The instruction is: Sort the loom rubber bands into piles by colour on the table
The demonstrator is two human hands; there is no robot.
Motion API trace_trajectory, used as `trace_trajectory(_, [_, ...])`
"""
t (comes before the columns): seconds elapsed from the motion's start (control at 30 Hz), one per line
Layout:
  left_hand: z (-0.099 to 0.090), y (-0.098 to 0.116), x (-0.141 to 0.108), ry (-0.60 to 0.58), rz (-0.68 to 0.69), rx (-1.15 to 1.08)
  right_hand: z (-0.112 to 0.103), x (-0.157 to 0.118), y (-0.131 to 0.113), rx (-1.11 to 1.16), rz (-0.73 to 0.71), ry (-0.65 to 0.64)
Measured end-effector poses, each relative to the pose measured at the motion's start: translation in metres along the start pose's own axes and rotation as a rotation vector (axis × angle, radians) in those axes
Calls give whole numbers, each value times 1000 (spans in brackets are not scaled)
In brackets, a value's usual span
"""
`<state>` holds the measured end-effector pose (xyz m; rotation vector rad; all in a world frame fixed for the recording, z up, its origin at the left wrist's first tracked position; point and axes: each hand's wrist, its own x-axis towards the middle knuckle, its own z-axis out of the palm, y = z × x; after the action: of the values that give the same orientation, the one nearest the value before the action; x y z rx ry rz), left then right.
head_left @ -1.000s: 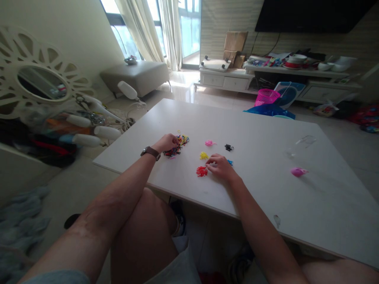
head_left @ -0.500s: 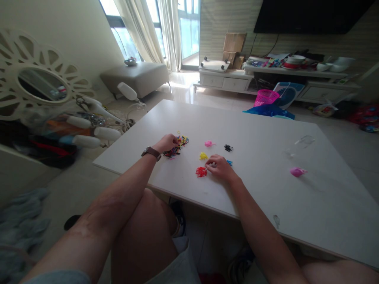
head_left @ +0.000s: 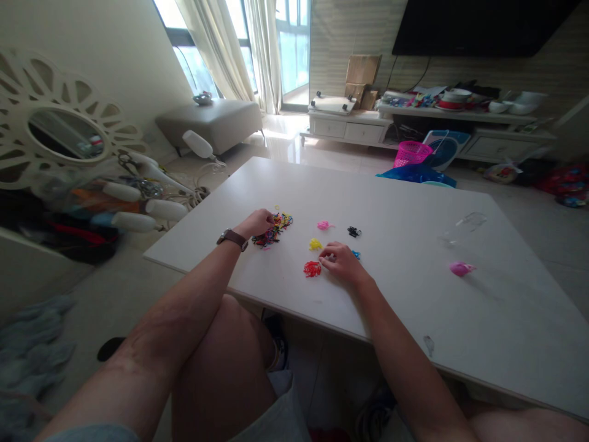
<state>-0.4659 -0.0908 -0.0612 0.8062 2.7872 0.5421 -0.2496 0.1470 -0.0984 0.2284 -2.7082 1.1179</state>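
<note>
My left hand (head_left: 259, 222), with a watch (head_left: 233, 239) on its wrist, is at a mixed pile of small coloured rubber bands (head_left: 275, 232). Its fingertips are pinched at the pile's edge, and what they hold is too small to make out. My right hand (head_left: 339, 260) rests on the table, fingers loosely bent and thumb apart, with nothing visible in it. Close by its fingertips lie a red heap (head_left: 312, 269) and a yellow heap (head_left: 315, 244) of bands. Blue bands (head_left: 356, 254) are partly hidden behind it. Farther back are a pink heap (head_left: 324, 225) and a black heap (head_left: 354, 231).
The white table (head_left: 396, 209) carries a pink bag-like item (head_left: 461, 269), a clear plastic container (head_left: 469, 227) and a small clear piece (head_left: 429, 345) on the right. A white lamp (head_left: 165, 209) stands off the left edge. A pink basket (head_left: 413, 153) is beyond the far edge.
My left hand has shifted very slightly at the mixed pile. My right hand and the sorted heaps stay put; the view tilts a little.
</note>
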Motion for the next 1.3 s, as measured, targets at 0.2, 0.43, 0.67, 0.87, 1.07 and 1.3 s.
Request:
trace_trajectory(0.2, [-2, 14, -5, 79, 138, -107, -1, 0, -1, 4, 2, 7])
trace_trajectory(0.43, [0, 32, -7, 7, 286, -246, 0, -1, 2, -5, 3, 9])
trace_trajectory(0.67, [1, 37, -8, -24, 308, -219, 2, -1, 5, 5, 4, 9])
trace_trajectory(0.87, [5, 34, -6, -24, 310, -232, 1, -1, 6, -7, 5, 14])
trace_trajectory(1.07, [10, 33, -5, -46, 329, -288, 2, -1, 8, -19, 13, 24])
trace_trajectory(1.3, [15, 38, -4, -70, 348, -300, 2, -1, 7, -15, 9, 30])
